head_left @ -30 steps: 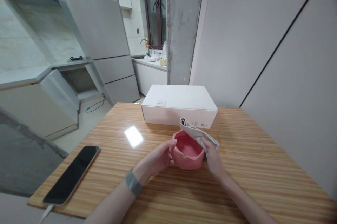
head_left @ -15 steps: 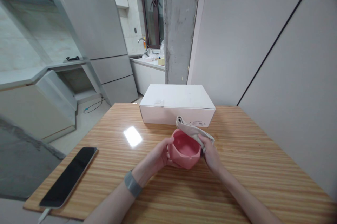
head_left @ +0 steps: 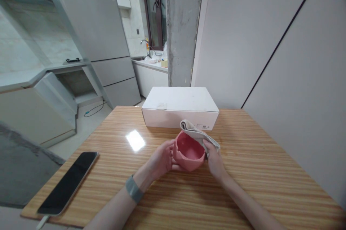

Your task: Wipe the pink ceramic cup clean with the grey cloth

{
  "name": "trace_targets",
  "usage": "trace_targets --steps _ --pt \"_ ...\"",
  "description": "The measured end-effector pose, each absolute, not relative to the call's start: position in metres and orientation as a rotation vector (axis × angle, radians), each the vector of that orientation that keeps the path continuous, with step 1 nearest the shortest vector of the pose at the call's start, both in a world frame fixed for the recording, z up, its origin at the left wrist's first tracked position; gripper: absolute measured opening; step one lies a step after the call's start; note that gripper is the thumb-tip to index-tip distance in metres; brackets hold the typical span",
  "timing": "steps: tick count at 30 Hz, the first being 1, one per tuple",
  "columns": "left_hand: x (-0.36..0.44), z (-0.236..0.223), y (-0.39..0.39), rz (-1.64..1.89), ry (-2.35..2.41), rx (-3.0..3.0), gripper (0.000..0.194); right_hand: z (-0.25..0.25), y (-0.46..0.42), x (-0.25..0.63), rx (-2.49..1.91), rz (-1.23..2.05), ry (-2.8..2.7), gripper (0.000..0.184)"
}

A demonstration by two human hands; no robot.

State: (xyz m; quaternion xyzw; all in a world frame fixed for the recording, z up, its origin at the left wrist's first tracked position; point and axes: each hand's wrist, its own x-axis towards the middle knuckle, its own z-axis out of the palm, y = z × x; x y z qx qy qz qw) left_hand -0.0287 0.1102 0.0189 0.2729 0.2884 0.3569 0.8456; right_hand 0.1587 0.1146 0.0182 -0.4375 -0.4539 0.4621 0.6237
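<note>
Striped wood grain is spread across the lower half of the frame by a tabletop (head_left: 256, 186), on which a bowl is handled with two bare hands. At lower left, a dark-screened phone (head_left: 69, 183) is laid near the table's edge, with a white cable (head_left: 42, 221) plugged into its near end. Around the left wrist, a grey band (head_left: 134, 189) is worn.

Just below the frame's center, the pink bowl (head_left: 189, 156), faceted and notched at the rim, is held tilted. Its left side is gripped by the left hand (head_left: 161, 158), the fingers clamped around the outer wall and partly hidden by it. A folded pale grey cloth (head_left: 198, 135) is pinched by the right hand (head_left: 214, 161) at the bowl's right side, the thumb pressed on top; the other fingertips are mostly concealed. By the cloth, part of the bowl's far rim is covered.

Behind the bowl, a closed white box (head_left: 180, 100) is set on the table. Farther back, a tall silver refrigerator (head_left: 89, 21) is seen at upper left, and a sink faucet (head_left: 145, 41) and dark-framed window (head_left: 154, 10) are partly cut off by a bare concrete pillar (head_left: 182, 24) at top center. Upper right is filled by a pale wall (head_left: 256, 24), crossed by a black line.
</note>
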Motion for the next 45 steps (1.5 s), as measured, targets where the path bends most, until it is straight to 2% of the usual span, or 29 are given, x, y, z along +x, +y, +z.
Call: trace_targets --steps 7,10,14,19,24,30,35,45 --pt "-0.028 0.014 0.111 0.702 0.689 0.592 0.045 0.022 0.117 0.158 -1.02 1.232 -0.903 0.03" --pt "-0.028 0.009 0.113 0.796 0.724 0.557 0.04 0.025 0.112 0.153 -1.001 1.241 -0.957 0.029" --pt "-0.025 0.007 0.113 0.921 0.736 0.541 0.032 0.03 0.109 0.151 -0.971 1.187 -0.999 0.029" --pt "-0.02 0.016 0.107 1.054 0.63 0.628 0.039 0.024 0.109 0.15 -0.932 1.083 -1.107 0.032" --pt "-0.02 0.02 0.106 0.937 0.554 0.583 0.035 0.019 0.108 0.151 -0.889 1.095 -1.101 0.03" --pt "-0.025 0.006 0.11 0.776 0.709 0.589 0.035 0.026 0.108 0.156 -0.93 1.187 -1.051 0.022" --pt "-0.026 0.005 0.11 0.713 0.749 0.633 0.042 0.028 0.109 0.156 -0.982 1.2 -1.047 0.025" --pt "-0.017 0.01 0.107 0.961 0.716 0.568 0.039 0.031 0.112 0.154 -1.001 1.098 -1.081 0.032"
